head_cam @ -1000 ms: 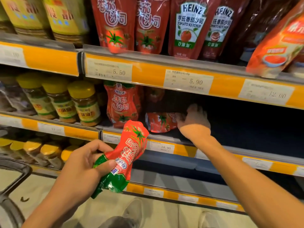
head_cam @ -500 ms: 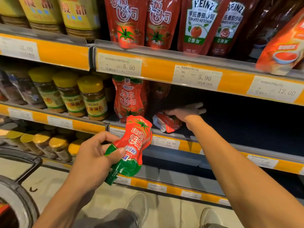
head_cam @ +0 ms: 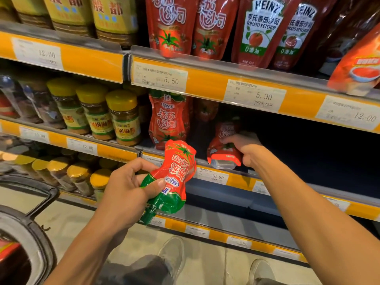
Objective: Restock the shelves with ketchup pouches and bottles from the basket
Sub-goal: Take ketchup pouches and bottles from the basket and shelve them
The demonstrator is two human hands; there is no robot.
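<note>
My left hand point(head_cam: 125, 188) grips a red and green ketchup pouch point(head_cam: 174, 177) upside down, cap pointing down, in front of the middle shelf. My right hand point(head_cam: 244, 149) reaches into the middle shelf point(head_cam: 242, 177) and holds a second ketchup pouch point(head_cam: 224, 153), which stands tilted near the shelf's front edge. Another pouch of the same kind point(head_cam: 167, 122) stands upright just to its left. The basket point(head_cam: 26, 239) shows only as a dark rim at the bottom left, with something red inside.
The top shelf carries red ketchup pouches point(head_cam: 170, 23), Heinz pouches point(head_cam: 261, 29) and an orange pouch point(head_cam: 357, 64). Yellow-lidded jars point(head_cam: 123, 118) fill the left of the middle shelf. The shelf space right of my right hand is dark. My shoes point(head_cam: 172, 256) stand below.
The pouch under my right hand has gone from lying on its side to standing nearly upright, with my fingers now curled on it. The camera has come closer to the shelf.
</note>
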